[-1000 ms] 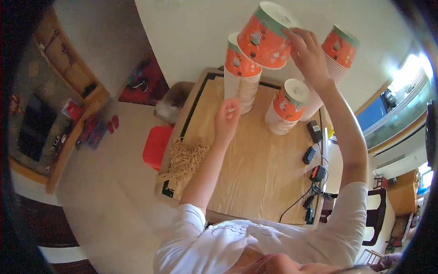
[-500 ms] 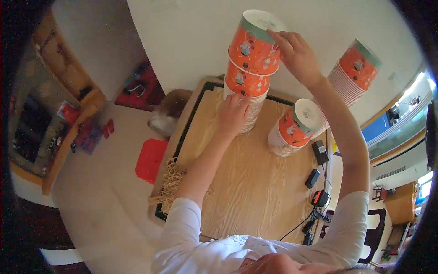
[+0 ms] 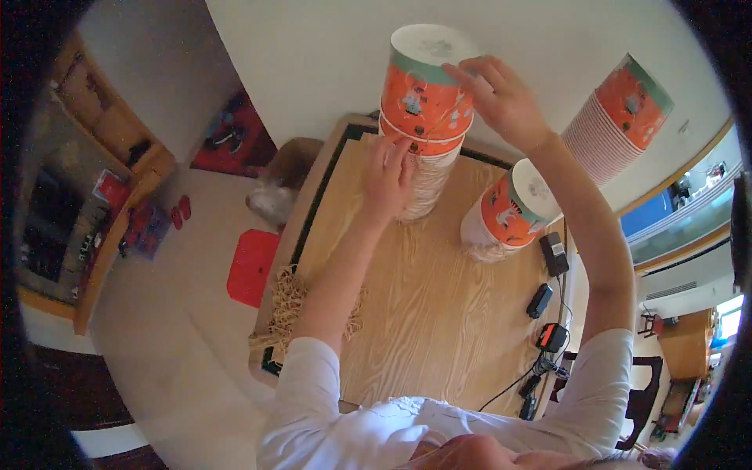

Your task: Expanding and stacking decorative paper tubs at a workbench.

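Note:
A tall stack of upside-down paper buckets stands at the far side of the table, orange with a green band and small printed figures. Its top bucket sits over the one beneath, with a narrow orange strip and white rims showing below it. My right hand grips this top bucket at its upper right edge, thumb and fingers bent over the green band. Lower down, my left hand has its fingers curled against the stack's near side, just under the top bucket's rim. Clear plastic wrap covers the lower part of the stack.
A shorter bucket stack and a taller one stand to the right. Black adapters and cables lie along the right table edge. Straw-coloured strands lie at the left edge; a red stool stands beyond it.
The top bucket has slid down over the one below, so less orange shows beneath its rim. My right hand has come down with it; my left hand has shifted slightly left.

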The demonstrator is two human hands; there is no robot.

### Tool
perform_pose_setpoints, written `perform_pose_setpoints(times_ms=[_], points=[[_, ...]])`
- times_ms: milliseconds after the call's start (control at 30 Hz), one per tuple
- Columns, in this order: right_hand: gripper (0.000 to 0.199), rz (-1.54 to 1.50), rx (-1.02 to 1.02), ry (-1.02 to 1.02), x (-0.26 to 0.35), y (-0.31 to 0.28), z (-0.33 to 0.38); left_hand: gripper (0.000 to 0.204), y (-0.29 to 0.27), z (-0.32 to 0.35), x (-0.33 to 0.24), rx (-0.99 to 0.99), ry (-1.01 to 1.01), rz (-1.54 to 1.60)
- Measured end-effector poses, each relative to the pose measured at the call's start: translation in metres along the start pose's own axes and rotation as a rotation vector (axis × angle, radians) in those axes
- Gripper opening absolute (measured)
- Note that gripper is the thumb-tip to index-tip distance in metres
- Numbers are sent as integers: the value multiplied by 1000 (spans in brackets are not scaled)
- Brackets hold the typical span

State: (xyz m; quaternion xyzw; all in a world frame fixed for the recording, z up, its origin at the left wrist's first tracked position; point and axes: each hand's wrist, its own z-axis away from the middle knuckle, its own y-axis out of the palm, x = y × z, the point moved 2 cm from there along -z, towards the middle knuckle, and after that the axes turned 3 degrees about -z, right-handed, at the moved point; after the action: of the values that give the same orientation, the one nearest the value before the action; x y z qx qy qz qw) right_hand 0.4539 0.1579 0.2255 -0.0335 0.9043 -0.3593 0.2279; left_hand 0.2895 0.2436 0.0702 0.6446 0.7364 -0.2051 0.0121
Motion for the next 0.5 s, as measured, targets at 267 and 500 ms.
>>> perform_pose_setpoints(times_ms=[267, 500], points=[[56, -11, -21, 21, 10, 10, 7, 35, 0, 1, 13, 95, 55, -106], [58, -37, 26, 53, 14, 10, 8, 35, 4, 7, 14, 131, 60, -127]])
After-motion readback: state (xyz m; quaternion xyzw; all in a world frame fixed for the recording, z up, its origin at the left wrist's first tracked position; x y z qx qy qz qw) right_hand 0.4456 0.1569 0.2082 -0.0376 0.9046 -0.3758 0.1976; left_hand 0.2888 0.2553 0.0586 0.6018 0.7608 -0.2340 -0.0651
